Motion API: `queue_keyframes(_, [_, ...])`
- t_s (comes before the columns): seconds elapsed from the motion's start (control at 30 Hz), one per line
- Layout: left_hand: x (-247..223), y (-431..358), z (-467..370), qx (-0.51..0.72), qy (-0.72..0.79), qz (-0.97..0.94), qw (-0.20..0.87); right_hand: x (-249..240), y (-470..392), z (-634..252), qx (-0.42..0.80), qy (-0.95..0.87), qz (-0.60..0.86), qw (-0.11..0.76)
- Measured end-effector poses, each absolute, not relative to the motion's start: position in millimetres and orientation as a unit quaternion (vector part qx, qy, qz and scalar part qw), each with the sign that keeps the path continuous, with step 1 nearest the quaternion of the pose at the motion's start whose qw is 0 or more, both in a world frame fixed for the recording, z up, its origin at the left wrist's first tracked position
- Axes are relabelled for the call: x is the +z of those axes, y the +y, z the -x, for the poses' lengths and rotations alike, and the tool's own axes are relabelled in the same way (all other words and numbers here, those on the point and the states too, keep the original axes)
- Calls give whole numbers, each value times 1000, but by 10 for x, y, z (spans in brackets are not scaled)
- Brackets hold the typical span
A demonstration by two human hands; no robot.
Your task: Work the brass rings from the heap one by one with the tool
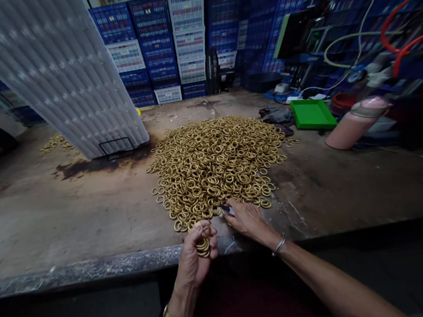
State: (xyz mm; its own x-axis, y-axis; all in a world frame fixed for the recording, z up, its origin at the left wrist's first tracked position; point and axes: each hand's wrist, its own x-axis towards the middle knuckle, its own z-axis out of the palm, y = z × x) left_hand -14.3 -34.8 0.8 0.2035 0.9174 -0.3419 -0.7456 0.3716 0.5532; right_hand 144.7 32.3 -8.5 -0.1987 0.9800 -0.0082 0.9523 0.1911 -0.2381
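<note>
A wide heap of brass-coloured metal rings (216,163) lies on the worktable (86,218) in front of me. My left hand (199,254), palm up at the table's front edge, is closed around several of the rings (203,248). To its right, my right hand (248,220) reaches to the near edge of the heap. Its fingers are closed on a marker pen (226,209) with a dark tip end and a pale barrel. Whether that hand also touches a ring is hidden by the fingers.
A tall stack of translucent ribbed trays (78,77) leans at left. At right are a green tray (312,114), a pink bottle (356,123), dark cloths (276,115) and hoses. Blue and white crates (190,43) are stacked behind the table.
</note>
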Motion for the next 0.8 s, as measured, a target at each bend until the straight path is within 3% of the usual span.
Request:
queue_keyframes(0.33, [-38, -310, 52, 545, 403, -190, 711, -152, 331, -1489, 132, -772, 603, 149])
queue_keyframes(0.53, [-72, -293, -7, 511, 507, -326, 613, -56, 210, -1411, 237, -796, 502, 242])
queue_keyframes(0.8, [-63, -289, 17, 489, 534, -388, 570, 15, 183, -1308, 447, -702, 461, 307])
